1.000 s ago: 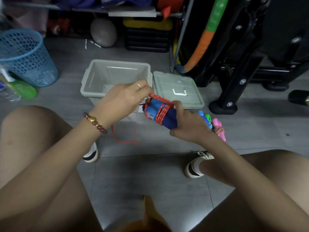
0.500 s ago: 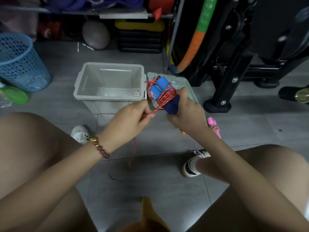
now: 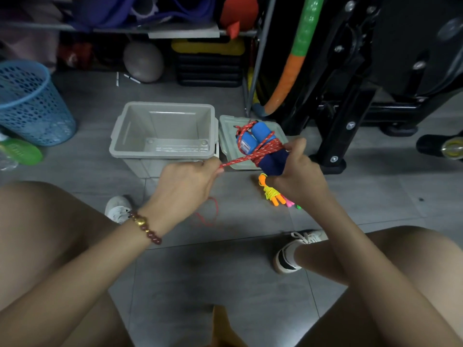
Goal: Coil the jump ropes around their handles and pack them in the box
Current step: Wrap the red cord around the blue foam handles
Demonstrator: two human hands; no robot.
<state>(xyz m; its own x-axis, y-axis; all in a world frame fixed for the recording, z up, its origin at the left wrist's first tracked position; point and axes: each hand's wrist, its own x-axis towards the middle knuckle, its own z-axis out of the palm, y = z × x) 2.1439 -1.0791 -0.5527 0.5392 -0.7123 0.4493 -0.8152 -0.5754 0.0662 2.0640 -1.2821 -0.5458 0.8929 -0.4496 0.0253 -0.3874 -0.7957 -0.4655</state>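
Red braided rope (image 3: 246,157) runs taut from the left hand (image 3: 185,184) to a pair of blue foam handles (image 3: 260,135), where several turns already lie wound around them. The right hand (image 3: 298,176) grips the handles' darker lower ends, with fingers curled round them and the thumb pressed beside the wraps. Those ends are mostly buried in the palm. The left hand pinches the rope at its fingertips, though the back of the hand covers most of the pinch. Below it a thin loop of loose rope (image 3: 211,212) trails on the grey tiled floor (image 3: 225,271), faint and partly hidden behind the wrist.

The bundle is held up off the floor and, in the head view, overlaps the grey lid (image 3: 226,139), hiding much of it. The lid lies flat just right of the open grey plastic box (image 3: 160,154). A white label on one handle is too small to read.

On the floor, just beside the right hand, lies a coiled jump rope with orange handles and yellow cord (image 3: 271,194). Pink and green tips (image 3: 290,204) show past the right wrist, too covered to tell how many ropes they belong to. A blue mesh basket (image 3: 30,108) is cut off at the left edge.
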